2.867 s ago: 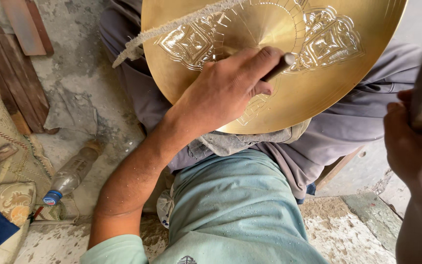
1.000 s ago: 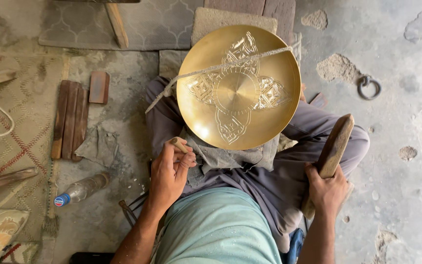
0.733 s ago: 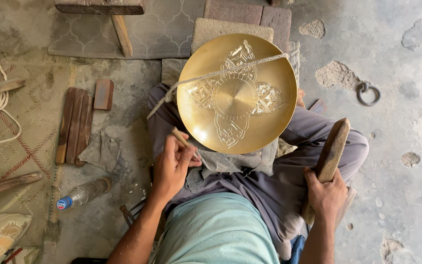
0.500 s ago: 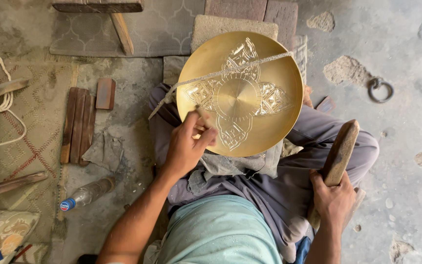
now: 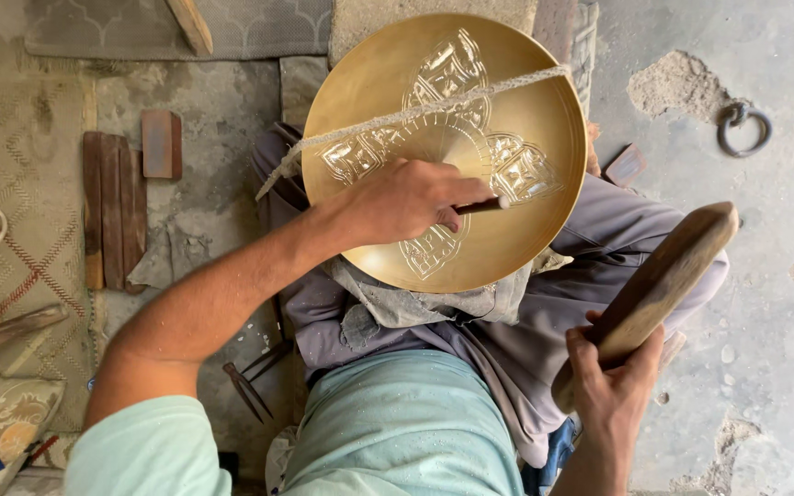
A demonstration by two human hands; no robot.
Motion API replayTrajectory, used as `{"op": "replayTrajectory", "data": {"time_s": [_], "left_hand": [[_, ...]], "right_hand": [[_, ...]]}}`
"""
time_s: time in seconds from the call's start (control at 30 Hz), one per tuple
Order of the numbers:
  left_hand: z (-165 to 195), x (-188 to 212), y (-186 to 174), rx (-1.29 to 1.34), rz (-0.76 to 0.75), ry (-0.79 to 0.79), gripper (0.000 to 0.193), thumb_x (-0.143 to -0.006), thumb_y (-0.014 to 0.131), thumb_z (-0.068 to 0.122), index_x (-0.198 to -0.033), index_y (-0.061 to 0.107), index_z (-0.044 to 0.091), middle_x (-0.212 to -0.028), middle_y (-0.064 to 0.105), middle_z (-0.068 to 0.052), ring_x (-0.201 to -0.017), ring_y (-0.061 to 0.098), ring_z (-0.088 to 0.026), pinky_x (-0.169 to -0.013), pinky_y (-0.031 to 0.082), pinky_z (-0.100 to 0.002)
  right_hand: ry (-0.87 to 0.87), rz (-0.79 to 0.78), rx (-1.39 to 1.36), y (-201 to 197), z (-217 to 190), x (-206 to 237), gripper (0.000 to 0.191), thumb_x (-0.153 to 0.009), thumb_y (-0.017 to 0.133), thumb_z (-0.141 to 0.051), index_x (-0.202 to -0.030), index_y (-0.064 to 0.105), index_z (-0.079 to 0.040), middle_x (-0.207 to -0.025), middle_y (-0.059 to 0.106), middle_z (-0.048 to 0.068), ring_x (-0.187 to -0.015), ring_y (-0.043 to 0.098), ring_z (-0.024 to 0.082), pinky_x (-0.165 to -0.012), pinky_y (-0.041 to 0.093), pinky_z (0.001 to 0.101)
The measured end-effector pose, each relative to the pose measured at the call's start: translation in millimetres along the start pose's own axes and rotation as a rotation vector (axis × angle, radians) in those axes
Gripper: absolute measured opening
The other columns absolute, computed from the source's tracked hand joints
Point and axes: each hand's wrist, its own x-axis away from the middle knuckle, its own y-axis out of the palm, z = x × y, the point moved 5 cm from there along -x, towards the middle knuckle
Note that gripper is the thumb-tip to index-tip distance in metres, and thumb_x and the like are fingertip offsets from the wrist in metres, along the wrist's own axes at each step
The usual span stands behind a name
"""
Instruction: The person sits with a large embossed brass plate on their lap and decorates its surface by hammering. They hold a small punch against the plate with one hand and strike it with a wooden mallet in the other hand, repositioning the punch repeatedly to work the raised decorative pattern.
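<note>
Left hand closed around a thin dark metal chisel, tip laid on the wide round brass dish with engraved panels, just right of the knuckles and near the dish's middle. Right hand wrapped tight on the lower end of a long brown wooden mallet, raised clear of the dish and well apart from the chisel. Dish propped on the lap, tilted toward the head, with a pale twisted cord stretched across its face above the left hand and a grey cloth pad bunched under its lower rim, below the left wrist.

Best done, by judgement, with the chisel held steady and seated on the engraved line before any blow; short, even taps square on the chisel's end; left forearm braced so the tip does not skate over smooth brass. Dark wooden slats on the floor, far left of the left arm; small dark pointed tools below the elbow.
</note>
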Motion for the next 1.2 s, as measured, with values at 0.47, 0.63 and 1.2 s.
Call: {"op": "replayTrajectory", "data": {"time_s": [0.47,0.63,1.2], "left_hand": [[-15,-8,16,-0.149,-0.239,0.064,0.037,-0.095,0.061,0.005,-0.13,0.064,0.017,-0.089,0.07,-0.007,-0.082,0.077,-0.021,-0.066,0.063,-0.035],[-14,-7,11,-0.122,-0.188,0.081,0.042,-0.094,0.06,0.002,-0.132,0.064,0.017,-0.09,0.07,-0.008,-0.079,0.077,-0.022,-0.067,0.063,-0.035],[-18,2,14,-0.117,-0.129,0.037,0.047,-0.094,0.06,-0.001,-0.135,0.064,0.021,-0.088,0.067,-0.006,-0.077,0.077,-0.019,-0.068,0.064,-0.032]], "right_hand": [[-0.195,0.03,0.177,57,-9,19,0.079,-0.092,0.064,0.003,-0.162,0.029,-0.009,-0.126,0.06,0.017,-0.111,0.061,0.024,-0.097,0.052,0.0387],[-0.194,-0.036,0.477,56,-2,16,0.085,-0.082,0.061,0.008,-0.161,0.035,-0.008,-0.119,0.06,0.019,-0.102,0.059,0.025,-0.088,0.051,0.0389],[-0.175,-0.006,0.127,52,-14,10,0.068,-0.097,0.064,0.001,-0.157,0.032,-0.005,-0.124,0.064,0.018,-0.108,0.066,0.023,-0.094,0.056,0.0355]]}}
